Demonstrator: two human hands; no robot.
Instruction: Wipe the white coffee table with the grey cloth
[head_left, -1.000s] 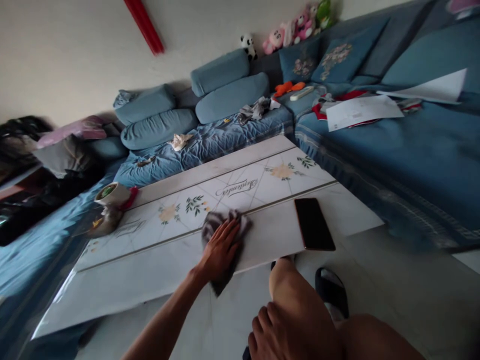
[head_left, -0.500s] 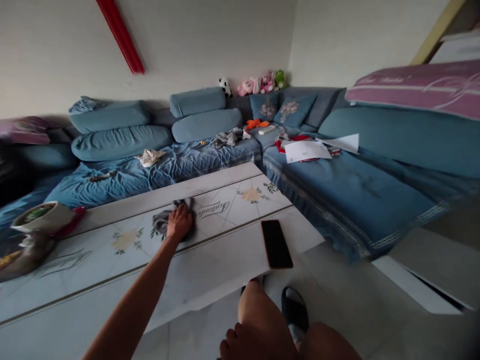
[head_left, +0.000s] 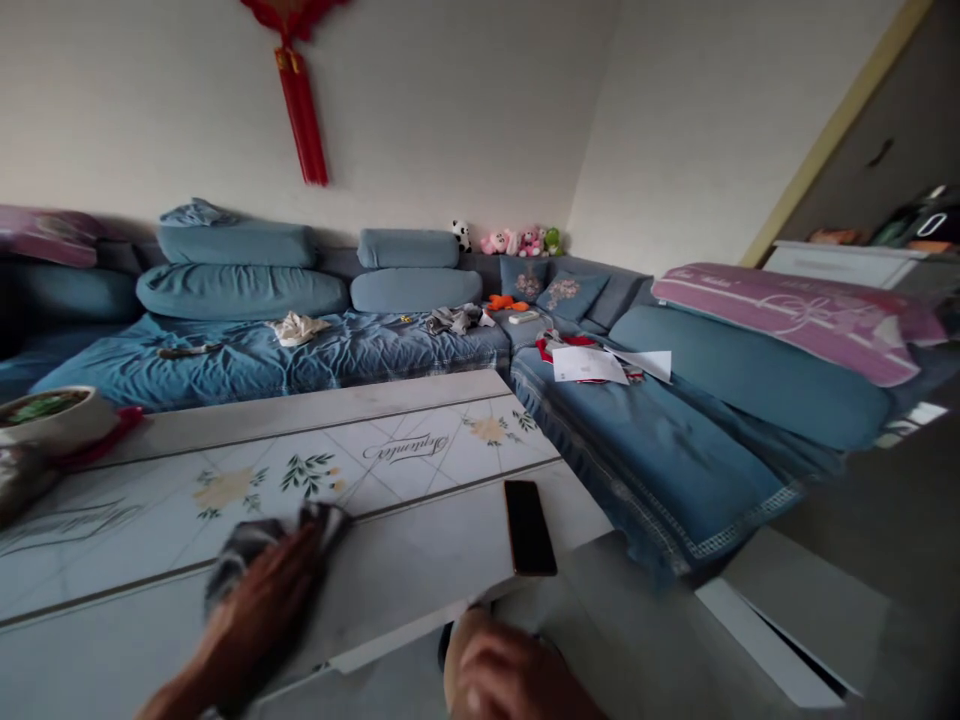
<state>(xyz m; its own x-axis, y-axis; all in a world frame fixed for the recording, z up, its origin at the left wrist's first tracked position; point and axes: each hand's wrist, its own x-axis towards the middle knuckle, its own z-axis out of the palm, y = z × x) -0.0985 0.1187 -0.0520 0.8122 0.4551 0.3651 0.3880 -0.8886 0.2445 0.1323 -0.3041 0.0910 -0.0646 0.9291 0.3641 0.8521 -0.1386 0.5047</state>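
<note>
A grey cloth (head_left: 244, 550) lies bunched on the white patterned table (head_left: 420, 545), near its front edge. My left hand (head_left: 270, 590) presses down over it, closed on the fabric and slightly blurred. By my knee, below the table's edge, my right hand (head_left: 506, 670) has its fingers curled in; I see nothing in them. A black phone (head_left: 529, 528) lies flat on the table's right end, apart from both hands.
A potted succulent (head_left: 56, 420) stands at the table's left end beside a pink-red item (head_left: 101, 440). Behind runs a blue sofa (head_left: 360, 350) with clothes and papers (head_left: 592, 365) on it. A grey-and-white box-like object (head_left: 795, 610) is on the floor at right.
My left hand has drawn the cloth from the table's middle strip toward me and to the left. My right hand has come up higher by the knee. The view has tilted upward.
</note>
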